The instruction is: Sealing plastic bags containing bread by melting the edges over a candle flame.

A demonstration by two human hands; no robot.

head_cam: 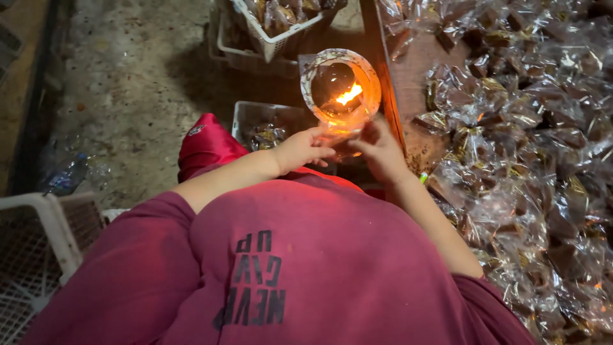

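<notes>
Fingers of your left hand (305, 148) and right hand (378, 148) meet just below a small flame (348, 94), pinched together on a small clear packet (337, 138) that glows orange from the light. Both hands are closed on it, and its upper edge sits close under the fire, as you would hold a plastic mouth to melt it shut, by my reading. The flame burns inside a round tin guard (340, 84), probably there to shelter it from draughts and keep the heat in one spot.

To your right, a wooden surface (412, 76) carries a large heap of wrapped brown sweets (530, 147) in clear film, within easy reach of the right hand. Ahead of your knees, a shallow grey tray (265, 124) on the floor holds a few packets, just beside the left hand. Farther off stands a white basket (274, 29) full of packets, and another white crate (45, 249) sits at your left on the concrete floor (134, 83).
</notes>
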